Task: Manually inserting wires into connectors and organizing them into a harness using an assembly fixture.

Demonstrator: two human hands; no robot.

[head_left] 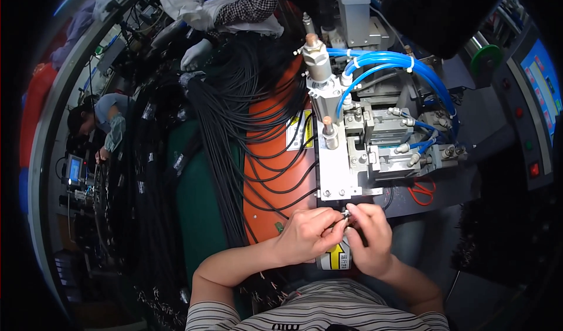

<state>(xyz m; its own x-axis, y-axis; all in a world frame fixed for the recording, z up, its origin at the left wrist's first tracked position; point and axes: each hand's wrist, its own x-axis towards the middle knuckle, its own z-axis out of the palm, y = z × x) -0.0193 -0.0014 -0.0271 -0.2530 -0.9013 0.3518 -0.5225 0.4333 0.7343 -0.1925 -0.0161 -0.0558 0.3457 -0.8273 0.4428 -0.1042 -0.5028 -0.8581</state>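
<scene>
At the front end of a metal machine (pixel 339 178), my two hands meet over a small dark piece with a bright tip, which looks like a cable end (pixel 346 214). The thumb and fingers of my left hand (pixel 309 232) pinch it from the left. On its other side, my right hand (pixel 372 237) has its thumb and forefinger closed at the tip; my fingers hide most of the piece. Several black cables (pixel 275 178) run across the orange tabletop (pixel 270 213) to the machine's left side. Below my fingers is a label with a yellow arrow (pixel 336 257).
Blue air hoses (pixel 381 58) arch over the machine. Red-handled scissors (pixel 422 191) lie to its right. A control panel (pixel 535 96) with buttons stands far right. A thick cable bundle (pixel 217 155) hangs at left. Across the table is a co-worker's gloved hand (pixel 196 55); another person (pixel 105 117) works far left.
</scene>
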